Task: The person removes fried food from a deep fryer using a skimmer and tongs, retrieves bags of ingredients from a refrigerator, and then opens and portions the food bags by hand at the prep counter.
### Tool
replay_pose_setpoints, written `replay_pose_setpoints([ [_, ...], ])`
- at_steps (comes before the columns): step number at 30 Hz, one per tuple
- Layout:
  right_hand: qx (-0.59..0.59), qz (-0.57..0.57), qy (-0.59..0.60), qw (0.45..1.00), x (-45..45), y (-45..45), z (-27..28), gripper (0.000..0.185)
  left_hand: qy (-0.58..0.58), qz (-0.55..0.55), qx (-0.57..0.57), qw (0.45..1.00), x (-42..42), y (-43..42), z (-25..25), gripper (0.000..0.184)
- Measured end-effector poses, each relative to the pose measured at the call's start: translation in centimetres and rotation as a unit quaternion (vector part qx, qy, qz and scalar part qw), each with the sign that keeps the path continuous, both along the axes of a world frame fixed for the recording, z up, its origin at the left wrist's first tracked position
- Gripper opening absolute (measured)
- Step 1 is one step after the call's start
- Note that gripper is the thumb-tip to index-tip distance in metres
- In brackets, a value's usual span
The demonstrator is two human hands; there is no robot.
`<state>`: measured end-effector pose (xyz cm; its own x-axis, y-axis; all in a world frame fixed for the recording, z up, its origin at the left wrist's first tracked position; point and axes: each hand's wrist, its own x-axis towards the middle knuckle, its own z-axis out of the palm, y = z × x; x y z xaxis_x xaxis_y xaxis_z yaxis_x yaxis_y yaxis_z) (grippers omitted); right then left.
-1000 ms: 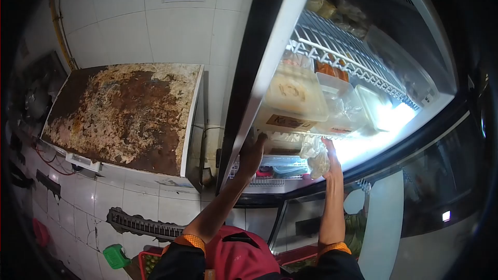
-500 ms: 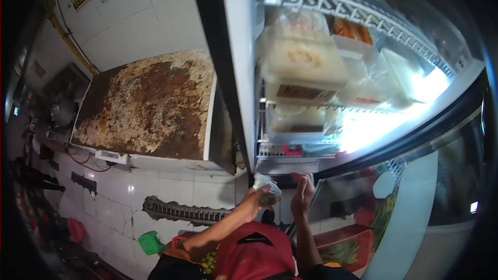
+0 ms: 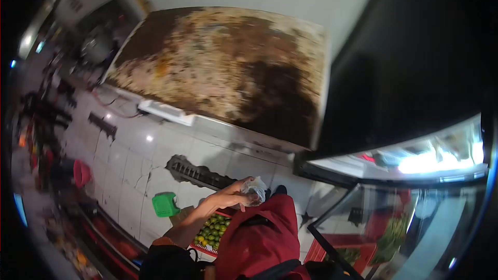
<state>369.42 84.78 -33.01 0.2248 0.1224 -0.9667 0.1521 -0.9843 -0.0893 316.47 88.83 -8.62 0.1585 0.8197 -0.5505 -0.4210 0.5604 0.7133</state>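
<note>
A crinkled, translucent plastic bag (image 3: 254, 191) is held in the left hand (image 3: 231, 196). Its whitish part sticks out past the fingers, with something darker inside.

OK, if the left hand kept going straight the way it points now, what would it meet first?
Probably the dark lower corner of the fridge, beyond the plastic bag that the left hand holds. Depth is unclear, so it might pass over or beside it.

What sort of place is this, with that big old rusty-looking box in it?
Probably the kitchen or back room of a food place: there's a glowing fridge, a red basket of small green fruit and a drain in the tiled floor.
</note>
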Motion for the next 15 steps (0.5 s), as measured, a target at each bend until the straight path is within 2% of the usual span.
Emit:
replay_pose_setpoints([
  [3, 0.039, 0.127, 0.014, 0.991, -7.2, 6.7, 0.9, 0.009, 0.021, 0.019, 0.013, 1.000, -5.2, -1.6, 1.0, 0.044],
  [5, 0.088, 0.222, 0.039, 0.970, -14.2, 12.2, 0.7, 0.010, 0.028, 0.045, 0.038, 0.998, -8.4, -2.7, -0.3, 0.046],
  [6, 0.114, 0.270, 0.057, 0.954, -18.2, 15.3, 0.5, 0.011, 0.044, 0.065, 0.013, 0.997, -9.8, -3.4, 0.7, 0.046],
  [7, 0.143, 0.319, 0.077, 0.934, -22.8, 18.2, 0.3, 0.011, 0.054, 0.100, 0.008, 0.993, -11.4, -4.2, -0.2, 0.046],
  [9, 0.199, 0.405, 0.120, 0.884, -32.9, 23.2, 0.5, 0.012, 0.026, 0.074, 0.061, 0.995, -13.3, -6.5, -2.5, 0.045],
  [10, 0.223, 0.437, 0.142, 0.860, -37.8, 24.9, 0.9, 0.012, -0.002, 0.112, 0.037, 0.993, -14.2, -7.2, -1.3, 0.041],
  [11, 0.247, 0.464, 0.169, 0.833, -42.7, 26.2, 1.2, 0.012, -0.012, 0.164, 0.097, 0.982, -14.6, -7.8, -1.1, 0.036],
  [12, 0.269, 0.487, 0.193, 0.808, -47.7, 27.4, 1.9, 0.013, 0.003, 0.123, 0.064, 0.990, -16.2, -8.8, -0.5, 0.035],
  [13, 0.288, 0.508, 0.214, 0.783, -52.3, 28.3, 2.6, 0.013, -0.104, 0.161, 0.186, 0.964, -16.7, -11.2, -5.4, 0.043],
  [14, 0.305, 0.533, 0.229, 0.755, -57.3, 29.2, 3.7, 0.014, -0.013, 0.150, 0.148, 0.978, -18.1, -11.6, -5.1, 0.058],
  [15, 0.316, 0.554, 0.240, 0.731, -61.4, 29.6, 4.6, 0.014, -0.012, 0.139, -0.033, 0.990, -19.7, -11.7, 0.4, 0.069],
])
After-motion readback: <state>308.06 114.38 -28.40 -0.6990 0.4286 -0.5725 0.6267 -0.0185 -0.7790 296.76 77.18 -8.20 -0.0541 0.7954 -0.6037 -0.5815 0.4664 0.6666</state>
